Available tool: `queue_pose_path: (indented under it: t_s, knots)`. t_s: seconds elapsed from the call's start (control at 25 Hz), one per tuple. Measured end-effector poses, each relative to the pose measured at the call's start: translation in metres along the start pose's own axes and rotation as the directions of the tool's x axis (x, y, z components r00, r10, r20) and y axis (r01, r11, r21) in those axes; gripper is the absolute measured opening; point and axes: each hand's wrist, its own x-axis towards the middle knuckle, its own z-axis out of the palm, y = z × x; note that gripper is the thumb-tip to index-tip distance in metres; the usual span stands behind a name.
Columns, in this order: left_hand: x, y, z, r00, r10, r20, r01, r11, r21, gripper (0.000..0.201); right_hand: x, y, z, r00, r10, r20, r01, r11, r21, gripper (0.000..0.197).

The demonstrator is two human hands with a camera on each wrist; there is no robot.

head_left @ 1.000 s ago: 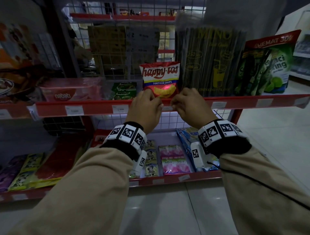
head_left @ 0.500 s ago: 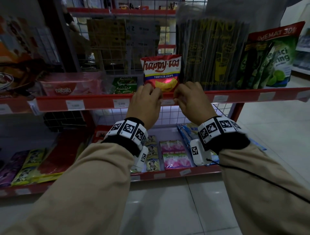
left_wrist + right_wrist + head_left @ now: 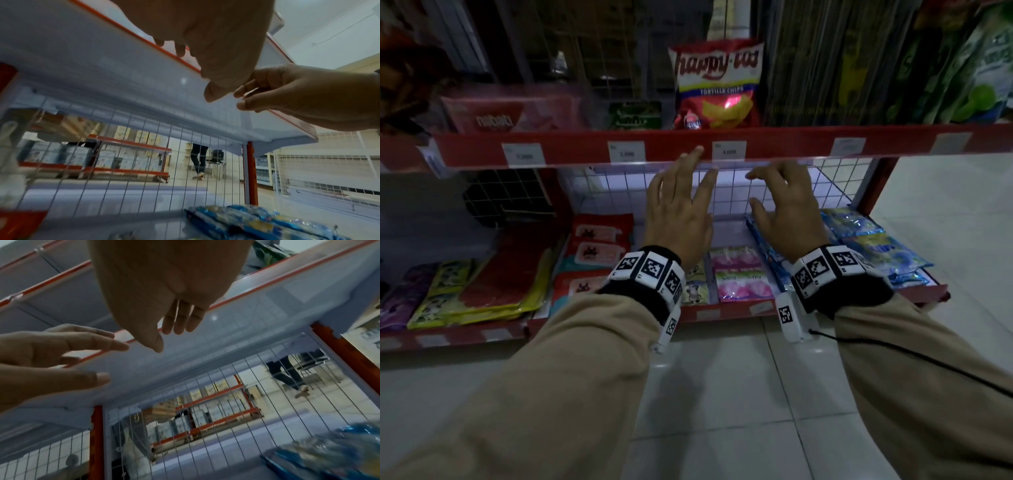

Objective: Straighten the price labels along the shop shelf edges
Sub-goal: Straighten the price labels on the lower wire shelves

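A red shelf edge [image 3: 571, 150] carries several white price labels behind a clear strip. The label [image 3: 728, 150] under the Happy Tos chips bag [image 3: 717, 85] sits level. My left hand [image 3: 688, 195] is open with fingers spread just below the edge; one fingertip [image 3: 698, 150] reaches the strip left of that label, and I cannot tell if it touches. My right hand [image 3: 780, 195] hangs below the edge with loosely bent fingers, holding nothing. The wrist views show the left hand [image 3: 205, 40] and right hand [image 3: 164, 288] empty under the shelf's pale underside.
Other labels [image 3: 626, 152] [image 3: 524, 155] [image 3: 847, 146] line the same edge; one at the far left joint [image 3: 431, 161] hangs askew. A white wire grid [image 3: 774, 192] backs the lower shelf [image 3: 722, 313], which holds snack packets. A person walks in the aisle behind [image 3: 198, 160].
Both hands have let go of the label under the chips bag, dropped below the shelf edge and opened their fingers. The head view has moved closer and tilted down.
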Motion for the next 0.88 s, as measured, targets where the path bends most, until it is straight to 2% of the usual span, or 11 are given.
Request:
queue_pose_path:
  t_s: [0.08, 0.16, 0.32, 0.4, 0.52, 0.56, 0.72, 0.88]
  knots:
    - [-0.023, 0.001, 0.016, 1.000, -0.005, 0.020, 0.006, 1.000, -0.016, 0.055, -0.027, 0.010, 0.012, 0.993, 0.032, 0.110, -0.035, 0.999, 0.027, 0.030]
    - [-0.050, 0.002, 0.034, 0.994, -0.043, 0.096, 0.048, 0.998, -0.051, 0.050, -0.059, 0.019, 0.026, 0.968, 0.085, 0.237, -0.099, 0.994, 0.048, 0.030]
    - [-0.114, 0.006, 0.072, 0.926, -0.053, 0.374, 0.072, 0.997, -0.036, 0.047, -0.121, 0.029, 0.055, 0.837, 0.198, 0.511, -0.238, 0.971, 0.013, 0.033]
    - [-0.140, 0.008, 0.088, 0.893, -0.058, 0.447, 0.087, 0.995, -0.046, 0.045, -0.145, 0.025, 0.068, 0.777, 0.174, 0.605, -0.227, 0.974, 0.011, 0.038]
    - [-0.165, 0.007, 0.106, 0.853, -0.067, 0.518, 0.098, 0.995, -0.031, 0.049, -0.169, 0.017, 0.085, 0.713, 0.118, 0.691, -0.149, 0.989, -0.015, 0.045]
    - [-0.169, 0.005, 0.109, 0.847, -0.064, 0.527, 0.093, 0.995, -0.029, 0.052, -0.173, 0.014, 0.089, 0.708, 0.107, 0.698, -0.128, 0.992, -0.021, 0.048]
    - [-0.176, 0.001, 0.119, 0.850, -0.032, 0.527, 0.058, 0.998, -0.034, 0.059, -0.184, 0.008, 0.097, 0.759, 0.037, 0.651, -0.002, 0.999, -0.055, 0.056]
    - [-0.179, -0.001, 0.122, 0.882, -0.015, 0.471, 0.046, 0.998, -0.054, 0.059, -0.191, 0.007, 0.101, 0.751, 0.050, 0.658, 0.083, 0.982, -0.169, 0.062]
